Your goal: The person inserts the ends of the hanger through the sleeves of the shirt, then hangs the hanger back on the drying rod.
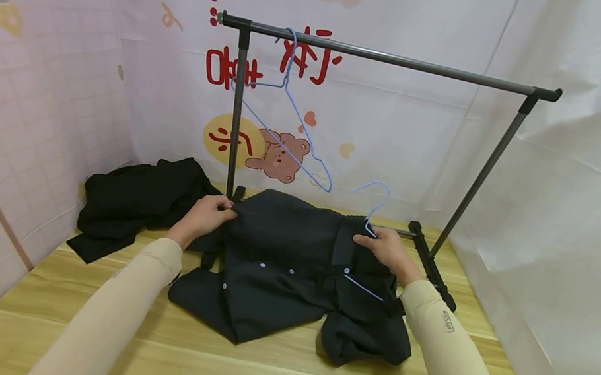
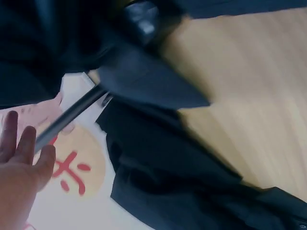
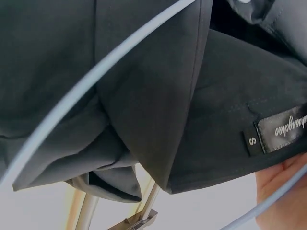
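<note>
A black shirt [image 1: 285, 238] with pale buttons is spread over the wooden table, partly raised between both hands. My left hand [image 1: 208, 215] pinches its left edge in the head view; in the left wrist view, some fingers [image 2: 26, 143] are extended beside the dark cloth. My right hand [image 1: 389, 250] grips the shirt by its collar [image 3: 230, 163], near a sewn-in label [image 3: 283, 129]. A light blue hanger [image 1: 380, 195] is within the shirt, its hook rising beside the right hand. Its lower bar [image 1: 364, 287] shows at the opening.
A grey garment rack [image 1: 389, 59] stands behind the shirt, with a second blue hanger [image 1: 306, 155] hung on its left part. Another black garment [image 1: 138, 199] lies heaped at the left. White printed sheets [image 1: 426, 22] enclose the table [image 1: 219, 374].
</note>
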### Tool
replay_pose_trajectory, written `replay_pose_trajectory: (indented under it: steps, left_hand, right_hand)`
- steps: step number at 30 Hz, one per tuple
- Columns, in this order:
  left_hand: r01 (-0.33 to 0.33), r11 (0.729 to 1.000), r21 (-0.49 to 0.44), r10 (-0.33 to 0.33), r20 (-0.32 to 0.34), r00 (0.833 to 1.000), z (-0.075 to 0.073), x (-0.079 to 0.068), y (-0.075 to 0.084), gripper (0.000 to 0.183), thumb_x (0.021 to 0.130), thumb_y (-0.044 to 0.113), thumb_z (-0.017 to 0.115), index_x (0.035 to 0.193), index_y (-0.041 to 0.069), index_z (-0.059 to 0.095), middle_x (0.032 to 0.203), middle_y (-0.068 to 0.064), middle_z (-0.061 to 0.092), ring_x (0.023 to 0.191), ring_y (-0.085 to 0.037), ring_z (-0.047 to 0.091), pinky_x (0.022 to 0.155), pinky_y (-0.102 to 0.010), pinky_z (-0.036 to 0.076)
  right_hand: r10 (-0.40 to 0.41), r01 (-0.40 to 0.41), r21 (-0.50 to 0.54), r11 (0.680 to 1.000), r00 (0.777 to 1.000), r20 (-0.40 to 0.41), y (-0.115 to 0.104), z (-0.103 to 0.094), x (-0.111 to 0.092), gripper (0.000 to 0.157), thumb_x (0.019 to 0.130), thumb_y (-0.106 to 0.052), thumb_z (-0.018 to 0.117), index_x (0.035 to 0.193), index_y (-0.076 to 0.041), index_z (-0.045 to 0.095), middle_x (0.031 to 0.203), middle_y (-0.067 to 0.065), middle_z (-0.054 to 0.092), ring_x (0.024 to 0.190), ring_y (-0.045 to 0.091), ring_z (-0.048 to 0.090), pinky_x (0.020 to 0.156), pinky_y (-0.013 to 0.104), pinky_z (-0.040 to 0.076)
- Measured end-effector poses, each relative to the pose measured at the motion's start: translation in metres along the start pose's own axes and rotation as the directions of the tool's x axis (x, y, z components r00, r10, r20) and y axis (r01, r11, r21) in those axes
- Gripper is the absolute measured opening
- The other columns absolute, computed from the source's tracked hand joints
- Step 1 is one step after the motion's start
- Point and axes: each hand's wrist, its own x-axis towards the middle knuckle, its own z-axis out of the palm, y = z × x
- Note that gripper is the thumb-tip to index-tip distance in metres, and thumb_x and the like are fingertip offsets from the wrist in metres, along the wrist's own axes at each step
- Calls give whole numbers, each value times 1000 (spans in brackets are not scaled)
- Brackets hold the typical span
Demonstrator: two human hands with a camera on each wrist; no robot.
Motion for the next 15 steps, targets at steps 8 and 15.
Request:
replay_pose_trajectory:
  steps: [8, 15]
  left_hand:
    - [-149, 974, -171, 109, -223, 969, -19, 1, 33, 23, 100, 25, 57, 91, 5, 58, 73, -8, 46, 71, -26, 44, 67, -35, 37]
    - [-258, 958, 124, 270, -88, 959, -26, -2, 39, 26, 95, 28, 68, 77, 11, 62, 66, 1, 50, 63, -18, 44, 62, -33, 37]
  right_hand:
    - [-4, 4, 1, 1000, 997, -77, -3, 1, 3, 42, 97, -34, 66, 70, -11, 44, 63, -2, 31, 57, 19, 31, 57, 33, 30]
    - [-5, -2, -46, 999, 989, -145, 3, -3, 4, 42, 96, -29, 67, 67, -11, 42, 61, -2, 32, 57, 18, 34, 57, 33, 31]
